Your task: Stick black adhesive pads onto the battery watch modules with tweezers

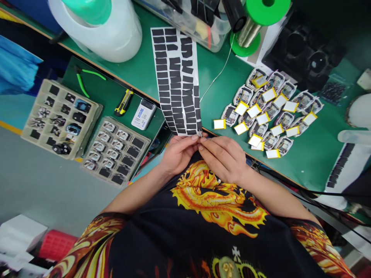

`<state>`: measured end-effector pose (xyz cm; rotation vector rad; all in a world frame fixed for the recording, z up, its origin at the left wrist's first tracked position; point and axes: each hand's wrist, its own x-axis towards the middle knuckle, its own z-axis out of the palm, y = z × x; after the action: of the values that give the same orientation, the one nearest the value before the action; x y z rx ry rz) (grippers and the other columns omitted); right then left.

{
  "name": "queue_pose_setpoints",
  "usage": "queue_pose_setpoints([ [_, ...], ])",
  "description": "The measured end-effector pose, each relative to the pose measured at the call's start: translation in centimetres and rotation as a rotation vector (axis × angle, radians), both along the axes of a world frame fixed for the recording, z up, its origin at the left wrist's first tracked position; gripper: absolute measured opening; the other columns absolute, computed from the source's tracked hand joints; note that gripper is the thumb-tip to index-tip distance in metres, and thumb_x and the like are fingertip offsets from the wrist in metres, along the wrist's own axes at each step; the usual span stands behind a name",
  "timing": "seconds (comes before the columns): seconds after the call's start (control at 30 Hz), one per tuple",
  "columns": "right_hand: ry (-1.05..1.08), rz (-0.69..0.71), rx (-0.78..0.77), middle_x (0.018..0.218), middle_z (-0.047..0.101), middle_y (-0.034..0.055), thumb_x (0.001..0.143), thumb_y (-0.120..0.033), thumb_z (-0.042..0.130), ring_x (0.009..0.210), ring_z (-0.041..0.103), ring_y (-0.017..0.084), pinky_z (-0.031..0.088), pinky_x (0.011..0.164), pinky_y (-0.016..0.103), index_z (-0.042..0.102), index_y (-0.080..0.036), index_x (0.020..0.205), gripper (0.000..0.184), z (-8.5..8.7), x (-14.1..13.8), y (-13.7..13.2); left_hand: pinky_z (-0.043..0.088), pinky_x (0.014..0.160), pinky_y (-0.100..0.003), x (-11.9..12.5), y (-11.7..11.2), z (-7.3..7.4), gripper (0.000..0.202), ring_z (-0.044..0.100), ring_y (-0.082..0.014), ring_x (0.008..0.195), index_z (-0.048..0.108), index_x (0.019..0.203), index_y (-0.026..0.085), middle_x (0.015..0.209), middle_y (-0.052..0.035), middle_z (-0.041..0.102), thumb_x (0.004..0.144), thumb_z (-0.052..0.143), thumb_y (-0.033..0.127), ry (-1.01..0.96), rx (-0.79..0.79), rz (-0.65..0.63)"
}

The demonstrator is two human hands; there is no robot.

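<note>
My left hand pinches the lower edge of a white sheet between thumb and fingers. Rows of black rectangular stickers cover this sheet, some crooked. Against its lower right corner, my right hand is closed, fingertips together. A thin metallic tip, like that of tweezers, shows at those fingertips; the rest is hidden by the fingers. Both hands nearly touch at the table's front edge. To their right lie several small open device housings with circuit boards, many with a white, yellow-edged battery attached.
Left are two parts trays, green-handled pliers, a yellow utility knife and a white power bank. Behind stand a white container, a clear bin and a green solder spool. Cables run along the right.
</note>
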<state>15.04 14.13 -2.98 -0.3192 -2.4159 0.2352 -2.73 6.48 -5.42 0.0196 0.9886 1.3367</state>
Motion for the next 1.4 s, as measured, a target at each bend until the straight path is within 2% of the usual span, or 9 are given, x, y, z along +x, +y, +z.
queue_pose_setpoints([
  [0.13,0.019,0.015,0.0,0.126,0.086,0.0183,0.103,-0.012,0.074,0.118,0.079,0.028,0.075,0.093,0.043,0.079,-0.009,0.124,0.022,-0.2,0.0,-0.1,0.062,0.093,-0.031,0.4,0.3,0.3,0.031,0.08,-0.0193,0.095,0.089,0.093,0.017,0.101,-0.0091,0.087,0.078,0.101,0.041,-0.019,-0.028,0.022],
  [0.33,0.021,0.006,-0.076,0.134,0.084,0.0144,0.106,-0.014,0.07,0.126,0.078,0.028,0.075,0.097,0.046,0.077,-0.017,0.137,0.032,-0.9,0.3,-0.4,0.058,0.081,-0.024,1.0,1.0,0.9,0.023,0.076,-0.0142,0.09,0.087,0.091,0.019,0.098,-0.0041,0.085,0.082,0.096,0.039,-0.048,-0.047,0.079],
  [0.47,0.008,0.013,-0.068,0.132,0.085,0.0158,0.105,-0.013,0.072,0.125,0.078,0.029,0.075,0.097,0.046,0.078,-0.015,0.135,0.031,-0.7,0.3,-0.4,0.057,0.078,-0.023,0.9,1.3,1.0,0.021,0.073,-0.012,0.084,0.086,0.089,0.018,0.093,-0.0036,0.084,0.083,0.092,0.036,-0.056,-0.077,0.093],
  [0.6,0.012,0.016,0.008,0.125,0.086,0.0179,0.106,-0.012,0.069,0.117,0.08,0.029,0.075,0.094,0.043,0.08,-0.008,0.127,0.025,-0.1,0.0,-0.2,0.059,0.082,-0.025,0.8,1.5,1.0,0.017,0.074,-0.0129,0.084,0.085,0.087,0.018,0.093,-0.0031,0.084,0.082,0.09,0.033,-0.063,-0.106,0.117],
  [0.77,-0.009,0.024,0.029,0.127,0.086,0.0164,0.108,-0.013,0.063,0.125,0.08,0.028,0.075,0.097,0.043,0.08,-0.011,0.129,0.027,0.3,0.2,-0.3,0.061,0.084,-0.027,0.8,1.7,1.5,0.019,0.076,-0.0136,0.083,0.084,0.087,0.017,0.093,-0.0025,0.084,0.08,0.091,0.034,-0.071,-0.096,0.111],
  [1.0,-0.004,0.078,0.052,0.125,0.085,0.0244,0.103,-0.009,0.067,0.12,0.081,0.033,0.074,0.093,0.045,0.079,0.0,0.128,0.03,0.9,0.4,-0.3,0.061,0.084,-0.028,0.8,1.7,2.0,0.021,0.077,-0.0138,0.082,0.085,0.088,0.015,0.093,-0.0034,0.083,0.08,0.091,0.033,-0.037,-0.124,0.108],
  [1.27,-0.042,0.111,0.099,0.126,0.085,0.0252,0.103,-0.01,0.061,0.116,0.082,0.035,0.074,0.089,0.046,0.08,0.001,0.126,0.032,1.5,0.6,-0.5,0.061,0.084,-0.029,0.7,1.6,2.3,0.022,0.076,-0.0143,0.081,0.084,0.089,0.015,0.095,-0.0049,0.084,0.079,0.092,0.034,-0.003,-0.16,0.095],
  [1.4,-0.055,0.093,0.114,0.13,0.085,0.0221,0.105,-0.013,0.06,0.121,0.082,0.032,0.075,0.09,0.044,0.081,-0.005,0.127,0.031,1.4,0.8,-0.7,0.061,0.083,-0.029,0.9,1.5,2.5,0.023,0.076,-0.0144,0.081,0.085,0.089,0.015,0.095,-0.0051,0.084,0.079,0.092,0.034,0.011,-0.163,0.104],
])
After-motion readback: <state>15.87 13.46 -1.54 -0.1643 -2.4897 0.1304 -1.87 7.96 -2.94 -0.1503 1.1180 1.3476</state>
